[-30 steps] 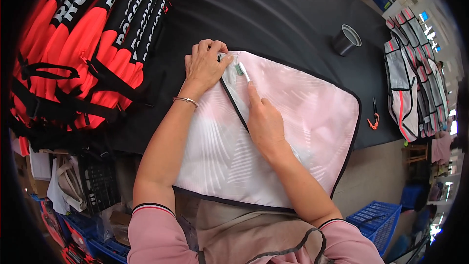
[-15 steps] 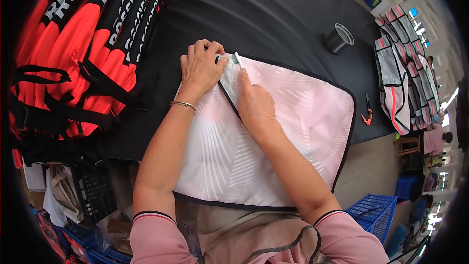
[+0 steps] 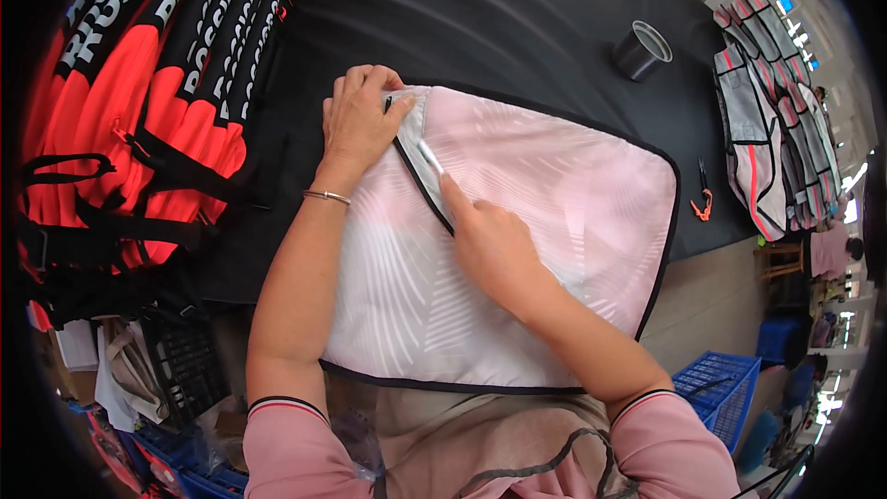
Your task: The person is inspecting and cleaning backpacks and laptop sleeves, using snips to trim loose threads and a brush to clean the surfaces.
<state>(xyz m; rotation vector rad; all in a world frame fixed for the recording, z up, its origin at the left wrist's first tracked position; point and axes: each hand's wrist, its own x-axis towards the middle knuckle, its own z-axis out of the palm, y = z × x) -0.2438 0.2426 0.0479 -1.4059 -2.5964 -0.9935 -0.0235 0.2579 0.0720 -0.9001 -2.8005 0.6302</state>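
A pink and white patterned fabric panel [image 3: 517, 185] with black binding lies in front of me on the black-covered table. Near its upper left corner runs a black-edged opening [image 3: 418, 171] with pale, whitish lining beside it. My left hand [image 3: 360, 120] grips that corner, thumb pressing beside the opening's upper end and fingers curled over the top edge. In my right hand [image 3: 494, 245] is a slim white stick-like tool [image 3: 431, 157], its tip against the pale strip along the opening. How most of the right fingers hold it is hidden from above.
Red and black bags [image 3: 139, 83] are stacked at the left. A dark cup [image 3: 642, 53] stands at the far right, near orange-handled snips [image 3: 703, 203]. Grey bags with pink stripes [image 3: 762, 120] lie beyond. A blue crate [image 3: 716, 393] sits low at the right.
My right hand has drawn the white tool down and toward me along the opening, away from the top edge. My left hand keeps its grip on the corner. The view has shifted slightly.
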